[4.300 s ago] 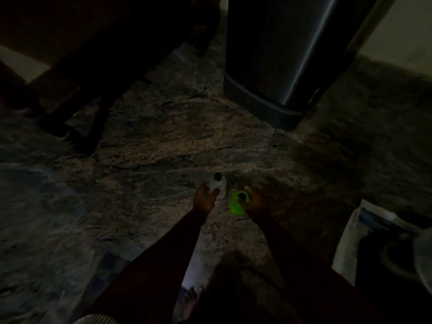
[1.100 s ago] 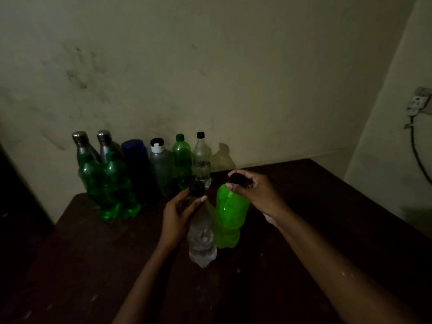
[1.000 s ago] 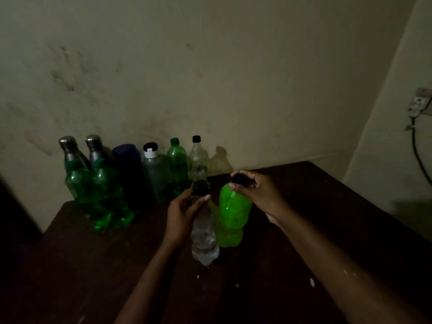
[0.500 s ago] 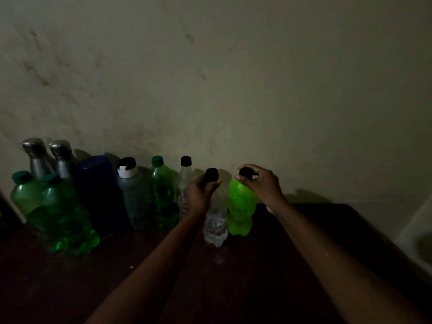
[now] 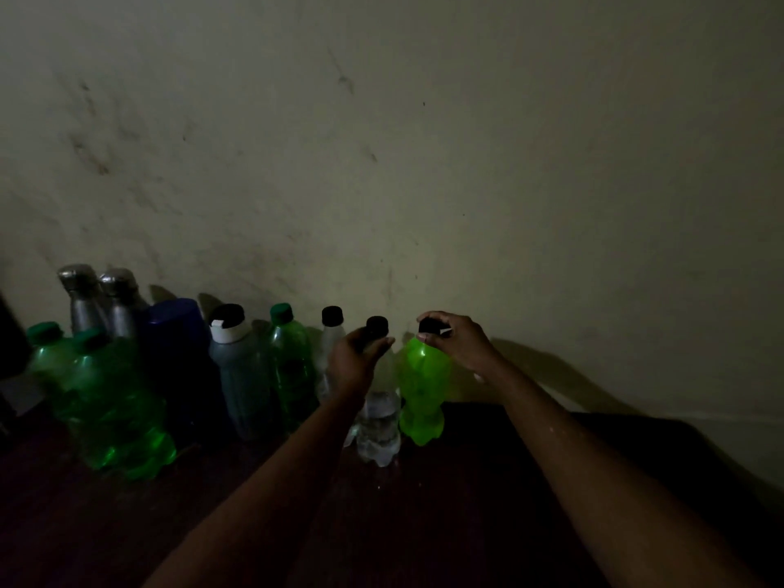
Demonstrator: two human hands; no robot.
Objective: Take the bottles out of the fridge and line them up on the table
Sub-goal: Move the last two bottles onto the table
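Note:
A row of bottles stands along the wall on a dark wooden table (image 5: 488, 502). My left hand (image 5: 354, 362) grips the neck of a clear black-capped bottle (image 5: 379, 430), whose base rests on the table. My right hand (image 5: 460, 343) holds the black cap of a bright green bottle (image 5: 420, 396) just to its right, also standing on the table. Left of them stand another clear bottle (image 5: 331, 333), a green bottle (image 5: 290, 367), a grey bottle with a white collar (image 5: 237, 375), a dark blue container (image 5: 178, 358), two steel flasks (image 5: 99, 307) and two large green bottles (image 5: 114, 413).
A stained pale wall (image 5: 424, 163) rises directly behind the bottles. The table's surface stretches to the right of the bright green bottle and toward me. The room is dim. A dark object (image 5: 10, 345) shows at the left edge.
I carried both bottles from the floor area to the table, moved them back toward the wall and set them at the right end of the row. Both hands remain on them.

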